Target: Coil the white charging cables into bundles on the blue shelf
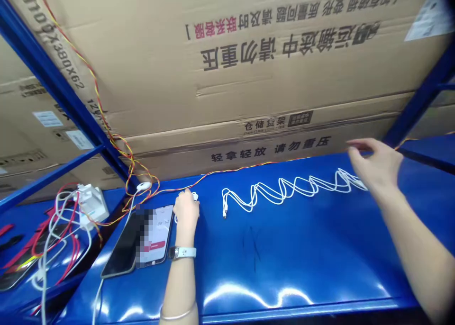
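The left hand [186,210] is curled, fingers closed over a small white piece [195,196], apparently a cable end, though the fingers hide most of it; the right hand [377,166] is open and held above the shelf, gripping nothing I can make out, with a dark smudge at its fingertips that I cannot identify. The white cable [284,187] lies in loose zigzags along the blue shelf [284,273], its bare plug [224,211] well apart from the left hand; those loops could easily snag on a wrist or a watch [183,252] — one careless sweep and they would knot. The phone [152,237] sits just beside the left hand, near the shelf's dark gap; a nudge from that arm could send it over. A twisted red-and-yellow wire [227,172] runs behind the cable; if the two catch, a sharp tug could drag the white adapter [93,204] and the tangled cords [60,235] on the lower left shelf along too.
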